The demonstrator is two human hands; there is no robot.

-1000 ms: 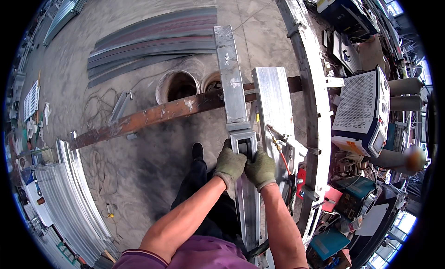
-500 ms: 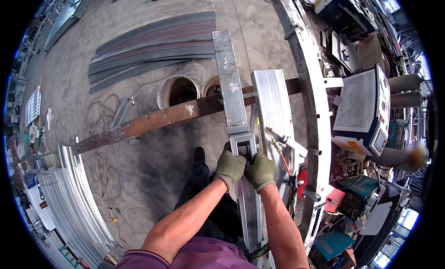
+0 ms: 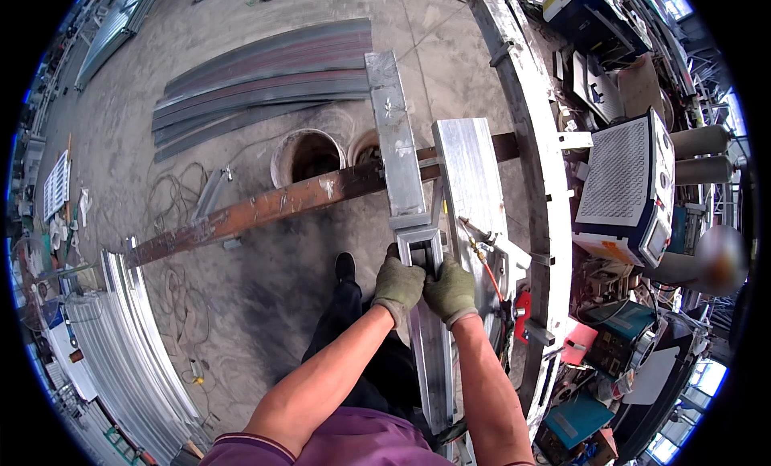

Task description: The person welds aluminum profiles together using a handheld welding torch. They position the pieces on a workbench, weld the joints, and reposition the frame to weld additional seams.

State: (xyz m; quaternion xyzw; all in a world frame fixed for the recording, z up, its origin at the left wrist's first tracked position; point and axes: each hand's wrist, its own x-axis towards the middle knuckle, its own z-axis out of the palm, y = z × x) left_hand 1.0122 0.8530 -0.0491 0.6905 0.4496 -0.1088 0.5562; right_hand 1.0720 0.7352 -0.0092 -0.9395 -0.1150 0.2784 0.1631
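Both my hands wear olive-green work gloves and lie close together at the middle of the scene. My left hand (image 3: 399, 288) is closed on the left side of a grey metal channel (image 3: 432, 378), its fingertips curled in toward the channel's hollow. Opposite it, my right hand (image 3: 450, 292) is closed on the right side, thumb inward. Just beyond my hands is the channel's squared, frame-like end (image 3: 419, 235), with a dark hollow inside. That end meets a grey box-section bar (image 3: 395, 137) running away from me. The undersides of my fingers are hidden.
A rusty beam (image 3: 281, 201) crosses under the bars. A broad silver beam (image 3: 467, 169) lies right, with a torch-like tool and red hose (image 3: 491, 275) near it. Buckets (image 3: 278, 157) stand beyond the rusty beam. A white-and-blue machine (image 3: 618, 173) sits right; metal strips (image 3: 265, 73) lie on the floor.
The view has shifted very slightly. Both hands keep the same hold on the channel, and nothing else has visibly moved.
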